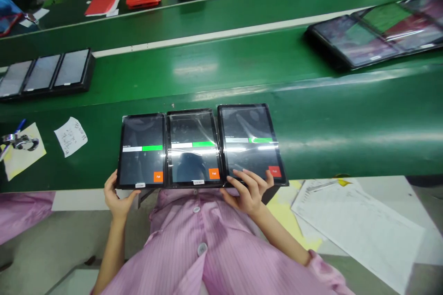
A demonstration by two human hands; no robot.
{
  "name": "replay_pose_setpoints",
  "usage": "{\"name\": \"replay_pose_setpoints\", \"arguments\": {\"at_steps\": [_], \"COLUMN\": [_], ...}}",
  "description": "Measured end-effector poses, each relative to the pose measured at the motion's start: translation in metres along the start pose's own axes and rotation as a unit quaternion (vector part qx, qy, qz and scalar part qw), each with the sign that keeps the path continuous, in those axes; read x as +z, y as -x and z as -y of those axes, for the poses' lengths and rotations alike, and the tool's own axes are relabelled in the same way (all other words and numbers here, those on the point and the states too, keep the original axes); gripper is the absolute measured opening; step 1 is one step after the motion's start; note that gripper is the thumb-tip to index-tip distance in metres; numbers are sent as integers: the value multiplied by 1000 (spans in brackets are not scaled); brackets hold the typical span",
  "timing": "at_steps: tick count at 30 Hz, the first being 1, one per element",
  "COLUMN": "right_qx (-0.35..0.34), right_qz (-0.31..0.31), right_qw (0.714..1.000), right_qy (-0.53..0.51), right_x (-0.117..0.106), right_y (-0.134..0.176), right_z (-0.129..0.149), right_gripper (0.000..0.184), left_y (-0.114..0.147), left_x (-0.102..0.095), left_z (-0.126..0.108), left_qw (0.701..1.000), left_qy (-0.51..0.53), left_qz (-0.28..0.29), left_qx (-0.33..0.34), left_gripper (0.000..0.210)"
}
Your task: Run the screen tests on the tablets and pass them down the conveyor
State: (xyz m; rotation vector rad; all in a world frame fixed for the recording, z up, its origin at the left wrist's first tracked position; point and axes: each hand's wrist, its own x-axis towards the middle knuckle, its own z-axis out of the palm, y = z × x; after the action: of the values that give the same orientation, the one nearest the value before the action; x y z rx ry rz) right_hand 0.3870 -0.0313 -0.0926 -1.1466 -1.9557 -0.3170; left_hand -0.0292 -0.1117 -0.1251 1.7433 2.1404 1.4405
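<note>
three tablets in a row, head view: left tablet, middle tablet, right tablet. place: 12 o'clock of the wearer, over the near rim of the green tabletop; resting or slightly raised, cannot tell. left hand at 7 o'clock of the row, grip closed on the near corner of the left tablet, thumb along the edge. right hand at 5 o'clock, grip closed on the near edge of the right tablet, fingers over its screen.

progress, by judgement: partway. done: all three screens lit, each with a white-and-green bar and an orange-red button at its 5 o'clock corner. left: row not yet let go. more devices at 10 o'clock and blurred ones at 2 o'clock, well apart.

pointing: screens face up, tops toward 12, text upright to the wearer. each long axis about 12 to 6, right tablet leaning to 11 and 5; whole row runs 9 to 3.
</note>
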Motion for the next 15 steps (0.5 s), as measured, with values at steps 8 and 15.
{"name": "replay_pose_setpoints", "arguments": {"at_steps": [8,15], "right_qx": [-124,-182], "right_qz": [48,95], "right_qw": [980,958], "right_qy": [-145,-198], "right_x": [9,21], "right_y": [-53,-69], "right_z": [45,66], "right_gripper": [9,14], "left_y": [-1,-3], "left_x": [7,5], "left_z": [-3,-3], "left_qw": [999,998], "left_qy": [22,25], "left_qz": [-26,-14], "left_qx": [31,57], "left_gripper": [85,82]}}
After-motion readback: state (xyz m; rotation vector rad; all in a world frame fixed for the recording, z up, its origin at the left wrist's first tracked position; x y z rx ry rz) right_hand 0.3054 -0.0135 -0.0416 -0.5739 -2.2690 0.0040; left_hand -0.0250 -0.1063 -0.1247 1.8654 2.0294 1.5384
